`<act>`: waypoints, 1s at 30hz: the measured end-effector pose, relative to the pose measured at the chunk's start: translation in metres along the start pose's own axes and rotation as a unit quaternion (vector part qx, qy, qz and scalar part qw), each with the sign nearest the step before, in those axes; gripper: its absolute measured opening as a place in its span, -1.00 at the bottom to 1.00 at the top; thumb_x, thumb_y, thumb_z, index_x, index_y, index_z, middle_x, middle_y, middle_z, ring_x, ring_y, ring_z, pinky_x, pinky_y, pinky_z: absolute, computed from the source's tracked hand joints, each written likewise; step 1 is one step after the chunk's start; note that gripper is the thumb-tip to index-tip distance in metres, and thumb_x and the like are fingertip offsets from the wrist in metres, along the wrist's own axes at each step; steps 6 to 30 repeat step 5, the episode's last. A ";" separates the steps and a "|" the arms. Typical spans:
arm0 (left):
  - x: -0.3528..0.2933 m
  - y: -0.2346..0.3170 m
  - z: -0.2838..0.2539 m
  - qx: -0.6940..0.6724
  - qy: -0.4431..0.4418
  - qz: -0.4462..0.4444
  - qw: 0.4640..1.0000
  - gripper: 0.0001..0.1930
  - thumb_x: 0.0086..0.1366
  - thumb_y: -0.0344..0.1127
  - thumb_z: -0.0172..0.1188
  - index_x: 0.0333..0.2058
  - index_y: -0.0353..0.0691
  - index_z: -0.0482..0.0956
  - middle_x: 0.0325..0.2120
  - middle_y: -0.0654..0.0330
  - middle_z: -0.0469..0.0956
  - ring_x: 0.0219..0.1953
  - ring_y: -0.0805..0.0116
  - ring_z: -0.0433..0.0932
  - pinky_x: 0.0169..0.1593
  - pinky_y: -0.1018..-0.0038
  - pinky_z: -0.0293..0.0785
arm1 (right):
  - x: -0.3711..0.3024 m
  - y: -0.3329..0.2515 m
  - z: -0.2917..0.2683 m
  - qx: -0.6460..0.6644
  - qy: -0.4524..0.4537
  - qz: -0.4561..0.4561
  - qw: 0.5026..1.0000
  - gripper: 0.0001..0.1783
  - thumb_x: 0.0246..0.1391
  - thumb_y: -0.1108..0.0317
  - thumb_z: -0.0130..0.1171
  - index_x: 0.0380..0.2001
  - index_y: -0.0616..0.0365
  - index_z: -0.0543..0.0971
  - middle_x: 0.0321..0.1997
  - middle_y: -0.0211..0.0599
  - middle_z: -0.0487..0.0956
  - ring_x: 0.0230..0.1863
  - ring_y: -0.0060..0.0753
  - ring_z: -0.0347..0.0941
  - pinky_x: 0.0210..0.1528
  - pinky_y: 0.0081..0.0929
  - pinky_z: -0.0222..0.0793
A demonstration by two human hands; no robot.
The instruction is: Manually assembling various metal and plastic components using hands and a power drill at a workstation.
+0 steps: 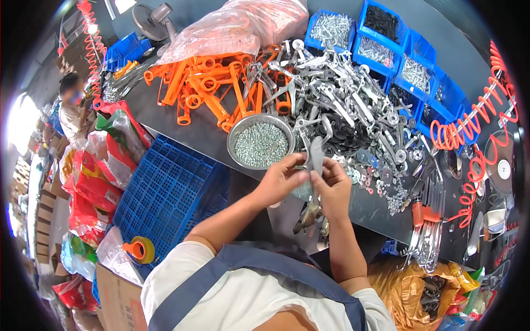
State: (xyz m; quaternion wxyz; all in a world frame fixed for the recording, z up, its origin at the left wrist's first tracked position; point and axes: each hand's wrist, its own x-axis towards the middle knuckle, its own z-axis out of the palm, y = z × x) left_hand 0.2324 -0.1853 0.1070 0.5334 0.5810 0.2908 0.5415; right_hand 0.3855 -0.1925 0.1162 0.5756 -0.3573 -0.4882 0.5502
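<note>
In front of me, both hands meet at a grey metal lever piece (316, 153), which stands upright between them. My left hand (286, 175) is closed, its thumb and fingers pinching the piece from the left. Around its right side and lower end my right hand (333, 185) is closed too. Just beyond my left hand is a round steel bowl (231, 144) filled with small silvery fasteners (259, 144). A heap of grey metal parts (342, 99) lies behind my right hand, with black pieces (345, 135) among it. My fingers hide the lower part of the held piece.
Orange tubular parts (204, 88) lie behind the bowl under a clear plastic bag (237, 27). Blue bins (381, 60) of hardware line the back right. Coiled red hoses (469, 127) hang at right near a red-handled tool (425, 214). Blue crates (165, 187) stand left; a person (72, 110) is far left.
</note>
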 end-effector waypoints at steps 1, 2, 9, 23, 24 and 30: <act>-0.005 -0.003 0.003 0.005 0.064 -0.077 0.995 -0.70 0.21 -0.40 0.20 -0.09 -0.40 0.48 -0.20 0.17 0.53 -0.11 0.42 0.47 0.00 0.47 0.39 | -0.007 0.005 -0.002 0.004 -0.013 0.006 1.000 -0.64 0.00 0.61 0.16 -0.08 0.36 0.42 -0.19 -0.30 0.56 -0.23 -0.67 0.46 -0.22 -0.70 0.36; -0.008 -0.008 0.003 0.015 0.095 -0.093 0.991 -0.73 0.22 -0.38 0.20 -0.13 -0.38 0.49 -0.29 0.25 0.56 -0.19 0.51 0.46 -0.07 0.52 0.39 | -0.013 0.011 -0.004 0.009 -0.025 0.012 1.000 -0.62 -0.01 0.62 0.16 -0.06 0.38 0.41 -0.16 -0.28 0.55 -0.20 -0.65 0.46 -0.19 -0.68 0.37; -0.018 -0.016 0.001 0.046 0.044 -0.144 0.988 -0.75 0.26 -0.36 0.18 -0.13 -0.37 0.48 -0.28 0.20 0.56 -0.21 0.50 0.51 -0.10 0.55 0.44 | -0.034 0.020 -0.020 -0.064 -0.023 0.007 0.998 -0.52 0.01 0.59 0.16 0.05 0.39 0.35 -0.06 -0.18 0.52 -0.06 -0.52 0.45 -0.05 -0.65 0.36; -0.018 -0.016 0.001 0.046 0.044 -0.144 0.988 -0.75 0.26 -0.36 0.18 -0.13 -0.37 0.48 -0.28 0.20 0.56 -0.21 0.50 0.51 -0.10 0.55 0.44 | -0.034 0.020 -0.020 -0.064 -0.023 0.007 0.998 -0.52 0.01 0.59 0.16 0.05 0.39 0.35 -0.06 -0.18 0.52 -0.06 -0.52 0.45 -0.05 -0.65 0.36; -0.018 -0.016 0.001 0.046 0.044 -0.144 0.988 -0.75 0.26 -0.36 0.18 -0.13 -0.37 0.48 -0.28 0.20 0.56 -0.21 0.50 0.51 -0.10 0.55 0.44 | -0.034 0.020 -0.020 -0.064 -0.023 0.007 0.998 -0.52 0.01 0.59 0.16 0.05 0.39 0.35 -0.06 -0.18 0.52 -0.06 -0.52 0.45 -0.05 -0.65 0.36; -0.018 -0.016 0.001 0.046 0.044 -0.144 0.988 -0.75 0.26 -0.36 0.18 -0.13 -0.37 0.48 -0.28 0.20 0.56 -0.21 0.50 0.51 -0.10 0.55 0.44 | -0.034 0.020 -0.020 -0.064 -0.023 0.007 0.998 -0.52 0.01 0.59 0.16 0.05 0.39 0.35 -0.06 -0.18 0.52 -0.06 -0.52 0.45 -0.05 -0.65 0.36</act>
